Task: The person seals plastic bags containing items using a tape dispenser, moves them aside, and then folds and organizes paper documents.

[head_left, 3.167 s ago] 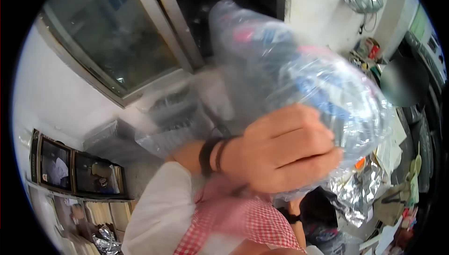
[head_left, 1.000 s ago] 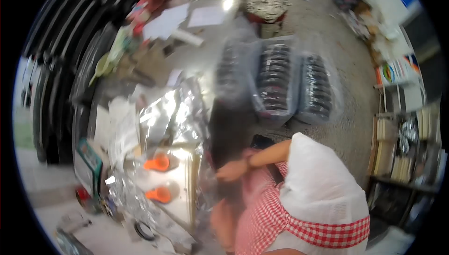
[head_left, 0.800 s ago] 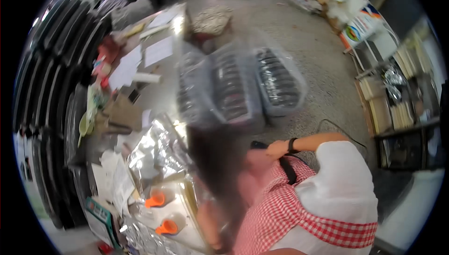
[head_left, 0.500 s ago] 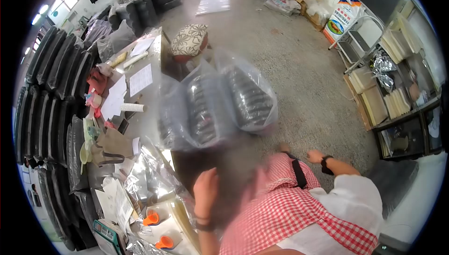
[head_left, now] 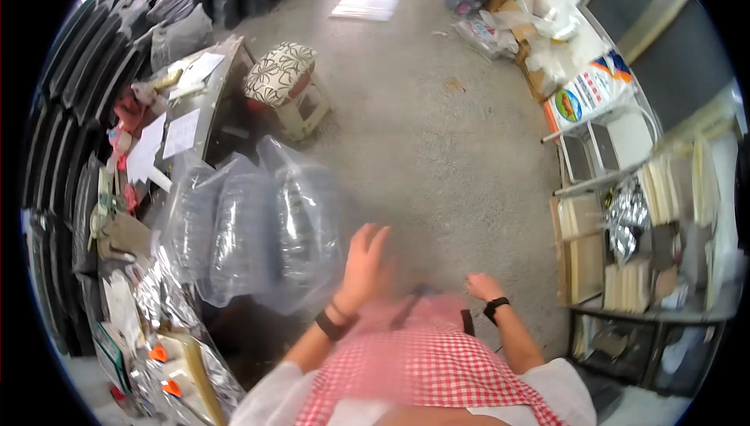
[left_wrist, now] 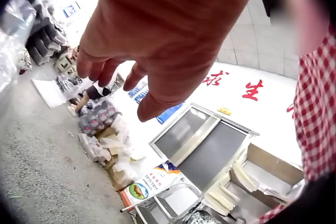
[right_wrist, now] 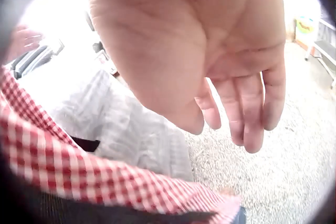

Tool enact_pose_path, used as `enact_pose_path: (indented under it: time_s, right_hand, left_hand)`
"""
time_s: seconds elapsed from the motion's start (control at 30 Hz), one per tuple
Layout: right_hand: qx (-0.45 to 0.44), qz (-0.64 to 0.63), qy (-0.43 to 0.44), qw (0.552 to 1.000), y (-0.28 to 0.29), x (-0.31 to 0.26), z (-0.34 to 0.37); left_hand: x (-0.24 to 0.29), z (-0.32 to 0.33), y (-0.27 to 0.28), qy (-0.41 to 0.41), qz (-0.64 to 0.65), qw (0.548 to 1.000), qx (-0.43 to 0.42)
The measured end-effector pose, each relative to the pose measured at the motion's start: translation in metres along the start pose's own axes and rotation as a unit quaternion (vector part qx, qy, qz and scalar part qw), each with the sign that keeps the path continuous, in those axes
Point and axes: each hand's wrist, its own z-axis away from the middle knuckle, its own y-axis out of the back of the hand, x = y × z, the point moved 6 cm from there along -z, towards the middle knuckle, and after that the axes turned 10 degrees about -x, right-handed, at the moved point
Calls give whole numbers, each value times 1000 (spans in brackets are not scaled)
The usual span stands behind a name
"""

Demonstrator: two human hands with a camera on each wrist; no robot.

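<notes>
My left hand (head_left: 363,273) hangs in front of the checked apron with its fingers fairly straight and nothing in them. In the left wrist view the same hand (left_wrist: 157,45) is empty, fingers pointing down. Lower on the other side, my right hand (head_left: 484,288) is held away from the body over the floor. The right wrist view shows this hand (right_wrist: 210,61) with loosely bent fingers and an empty palm. Nearest to the left hand stand three clear plastic bags (head_left: 301,219) filled with stacked dark, rounded items; that hand overlaps the edge of the rightmost bag in the head view.
A cluttered metal table (head_left: 205,109) with papers runs along the left, beside black-wrapped stacks (head_left: 74,105). A stool with a patterned cushion (head_left: 280,74) stands ahead. On the right are a step ladder (head_left: 601,148) and a shelf (head_left: 625,309). Concrete floor (head_left: 422,144) lies between.
At first my left hand gripped a large clear plastic bag near a window; now it holds nothing. The view has since swung from the table toward the floor, and the bags have shifted left in it.
</notes>
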Motion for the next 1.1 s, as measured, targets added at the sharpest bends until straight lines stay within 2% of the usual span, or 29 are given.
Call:
enact_pose_path:
  time_s: [0.03, 0.13, 0.23, 0.27, 0.43, 0.53, 0.6, 0.67, 0.73, 0.77, 0.8, 0.87, 0.93, 0.97, 1.03, 1.07, 1.1]
  right_hand:
    - [8, -30, 2, 1000, 31, -10, -7]
    - [66, -64, 88, 992, 89, -23, -60]
    - [22, 66, 99, 993, 112, -34, -119]
    - [3, 62, 114, 992, 123, -34, -138]
    - [-81, 115, 166, 976, 188, -41, -225]
    - [-123, 199, 120, 965, 234, -43, -287]
    - [-170, 291, 164, 927, 269, -56, -332]
    - [-236, 392, 189, 869, 323, -110, -373]
    - [-155, 352, 233, 893, 388, -184, -407]
    - [-147, 344, 254, 892, 421, -237, -414]
    - [-129, 362, 263, 885, 436, -265, -448]
    - [-99, 360, 342, 862, 462, -344, -492]
    - [-114, 327, 410, 844, 478, -442, -525]
    - [-116, 357, 427, 822, 478, -490, -549]
    - [-67, 361, 510, 778, 490, -604, -572]
    - [-29, 293, 616, 730, 483, -658, -602]
    - [-16, 354, 575, 738, 483, -714, -616]
  left_hand:
    - [4, -19, -5, -11, 3, 1000, -7]
    - [-3, -64, -25, -28, -19, 999, -35]
    - [-19, -103, -25, -16, -11, 999, -43]
    - [-24, -117, -22, -5, 3, 999, -40]
    - [-85, -189, 15, 106, 94, 989, 39]
    - [-140, -226, 47, 144, 125, 976, 106]
    - [-179, -239, 54, 178, 131, 964, 146]
    - [-194, -248, 81, 235, 154, 940, 194]
    - [-205, -250, 104, 277, 159, 920, 225]
    - [-210, -250, 113, 291, 156, 913, 240]
    - [-217, -250, 122, 303, 151, 906, 254]
    - [-226, -248, 139, 357, 155, 879, 274]
    - [-239, -243, 149, 414, 164, 840, 310]
    - [-246, -240, 151, 444, 171, 812, 337]
    - [-261, -237, 151, 510, 173, 757, 371]
    - [-269, -236, 151, 543, 166, 732, 376]
    - [-275, -236, 151, 578, 159, 706, 378]
